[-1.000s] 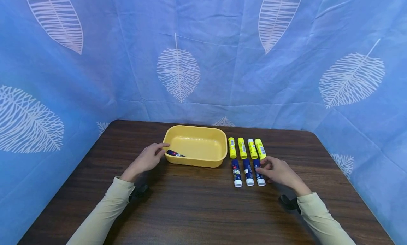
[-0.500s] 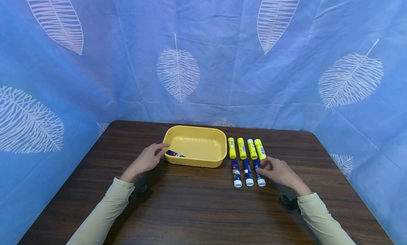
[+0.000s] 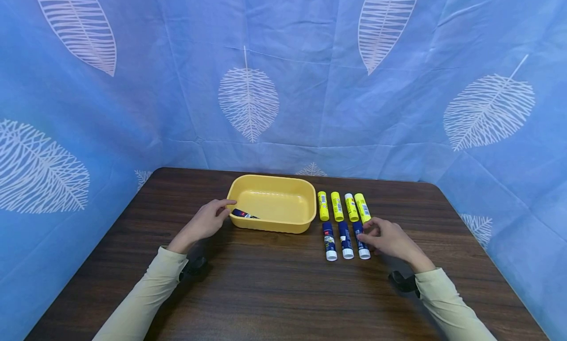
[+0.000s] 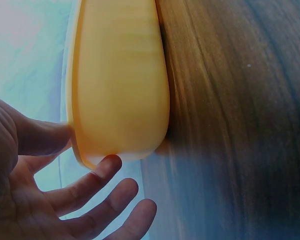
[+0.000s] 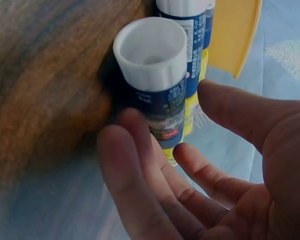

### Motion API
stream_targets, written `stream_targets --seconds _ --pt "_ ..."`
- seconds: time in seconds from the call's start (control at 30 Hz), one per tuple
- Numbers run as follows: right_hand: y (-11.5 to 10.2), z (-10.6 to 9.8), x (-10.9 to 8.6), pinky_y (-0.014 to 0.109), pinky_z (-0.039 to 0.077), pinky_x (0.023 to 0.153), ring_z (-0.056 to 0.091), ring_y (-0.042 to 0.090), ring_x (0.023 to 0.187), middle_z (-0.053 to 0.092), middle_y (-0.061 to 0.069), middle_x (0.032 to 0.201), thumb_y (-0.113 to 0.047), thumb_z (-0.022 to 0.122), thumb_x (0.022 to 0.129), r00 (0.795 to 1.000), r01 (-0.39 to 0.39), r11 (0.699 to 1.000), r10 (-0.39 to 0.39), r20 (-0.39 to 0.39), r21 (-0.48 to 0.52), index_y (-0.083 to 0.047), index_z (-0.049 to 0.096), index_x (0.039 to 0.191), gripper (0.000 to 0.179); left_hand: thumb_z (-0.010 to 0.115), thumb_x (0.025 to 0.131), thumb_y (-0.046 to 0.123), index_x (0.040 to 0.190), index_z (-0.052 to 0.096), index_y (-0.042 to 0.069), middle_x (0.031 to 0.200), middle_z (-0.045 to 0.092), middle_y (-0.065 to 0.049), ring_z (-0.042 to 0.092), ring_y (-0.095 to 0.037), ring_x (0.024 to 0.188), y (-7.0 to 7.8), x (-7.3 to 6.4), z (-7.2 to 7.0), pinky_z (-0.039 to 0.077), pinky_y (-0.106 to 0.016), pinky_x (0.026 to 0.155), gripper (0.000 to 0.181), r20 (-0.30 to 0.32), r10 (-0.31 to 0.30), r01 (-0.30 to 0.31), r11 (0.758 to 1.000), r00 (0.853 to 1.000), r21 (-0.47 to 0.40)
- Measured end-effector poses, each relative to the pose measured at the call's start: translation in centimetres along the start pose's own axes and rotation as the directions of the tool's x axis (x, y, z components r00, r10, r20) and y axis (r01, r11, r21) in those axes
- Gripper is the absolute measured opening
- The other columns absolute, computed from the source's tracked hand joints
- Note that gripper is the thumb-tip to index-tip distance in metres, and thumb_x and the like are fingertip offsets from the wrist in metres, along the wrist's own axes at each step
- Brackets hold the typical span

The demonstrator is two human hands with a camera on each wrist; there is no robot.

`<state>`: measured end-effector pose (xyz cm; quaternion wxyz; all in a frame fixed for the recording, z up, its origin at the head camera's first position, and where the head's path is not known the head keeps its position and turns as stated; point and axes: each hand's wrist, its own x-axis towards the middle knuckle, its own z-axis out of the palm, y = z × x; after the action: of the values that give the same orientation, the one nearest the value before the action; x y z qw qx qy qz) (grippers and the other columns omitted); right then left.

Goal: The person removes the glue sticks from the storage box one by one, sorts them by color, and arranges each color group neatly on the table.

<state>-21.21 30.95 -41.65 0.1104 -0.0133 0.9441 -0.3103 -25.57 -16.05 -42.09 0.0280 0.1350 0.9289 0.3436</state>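
Observation:
My left hand point(image 3: 205, 220) is at the left end of a yellow plastic tray point(image 3: 305, 226); its thumb and index finger pinch the rim. Inside the tray lies a dark blue glue stick point(image 3: 242, 213). To the right, three blue glue sticks with white ends lie in a row: left point(image 3: 329, 240), middle point(image 3: 345, 239) and right point(image 3: 361, 242). My right hand point(image 3: 387, 236) hovers around the right one, thumb over it and fingers on its far side. In the right wrist view a gap shows between the thumb and this glue stick point(image 5: 152, 65).
Several yellow glue sticks point(image 3: 338, 206) form a second row behind the blue ones, right of the tray. Underneath is a dark wooden table point(image 3: 274, 287). A blue leaf-patterned cloth point(image 3: 301, 100) hangs behind it and at both sides.

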Motion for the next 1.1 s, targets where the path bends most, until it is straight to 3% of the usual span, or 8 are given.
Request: stream_targets --seconds 0.27,0.5,0.77,1.0,1.1 --pt "-0.7 -1.4 -0.4 0.034 0.051 0.063 0.064 0.019 0.075 0.072 0.013 0.096 -0.031 0.068 0.099 0.999 0.025 0.997 -0.028 -0.04 -0.076 0.007 0.057 0.125 0.047 0.049 0.108 0.01 0.142 0.058 0.004 0.137 0.059 -0.024 0.057 -0.036 0.117 0.1 -0.1 0.0 0.047 -0.058 0.103 0.036 -0.001 0.003 -0.003 1.0 1.0 0.001" --pt "-2.2 -2.5 0.0 0.033 0.051 0.064 0.06 0.018 0.076 0.07 0.013 0.098 -0.029 0.069 0.098 0.99 0.108 0.989 -0.117 -0.084 -0.105 0.006 0.058 0.128 0.048 0.05 0.108 0.011 0.142 0.058 0.004 0.133 0.06 -0.023 0.056 -0.033 0.11 0.1 -0.1 0.1 0.048 -0.058 0.102 0.036 0.001 -0.01 0.01 1.0 1.0 -0.002" --pt "-6.2 -3.3 0.8 0.032 0.05 0.064 0.062 0.02 0.081 0.07 0.014 0.106 -0.034 0.068 0.099 0.973 0.197 0.973 -0.209 -0.099 -0.118 -0.002 0.06 0.135 0.048 0.05 0.107 0.011 0.143 0.058 0.004 0.129 0.061 -0.022 0.056 -0.03 0.103 0.2 -0.2 0.0 0.051 -0.055 0.097 0.037 0.002 -0.007 0.007 1.0 1.0 0.011" --pt "-9.6 -3.8 1.9 0.035 0.051 0.07 0.065 0.022 0.089 0.07 0.009 0.106 -0.035 0.067 0.099 0.95 0.281 0.948 -0.296 -0.095 -0.147 -0.007 0.061 0.137 0.047 0.049 0.108 0.011 0.143 0.058 0.004 0.137 0.059 -0.024 0.056 -0.038 0.121 0.2 -0.1 -0.1 0.046 -0.06 0.104 0.037 0.001 0.006 -0.006 1.0 1.0 0.01" --pt "-11.1 -3.9 2.6 0.037 0.052 0.074 0.064 0.021 0.092 0.07 0.008 0.107 -0.034 0.066 0.1 0.943 0.311 0.939 -0.325 -0.074 -0.148 -0.008 0.061 0.138 0.047 0.049 0.108 0.012 0.143 0.058 0.004 0.136 0.059 -0.024 0.056 -0.039 0.122 0.2 -0.1 -0.1 0.046 -0.06 0.105 0.037 0.0 0.007 -0.007 1.0 1.0 0.014"
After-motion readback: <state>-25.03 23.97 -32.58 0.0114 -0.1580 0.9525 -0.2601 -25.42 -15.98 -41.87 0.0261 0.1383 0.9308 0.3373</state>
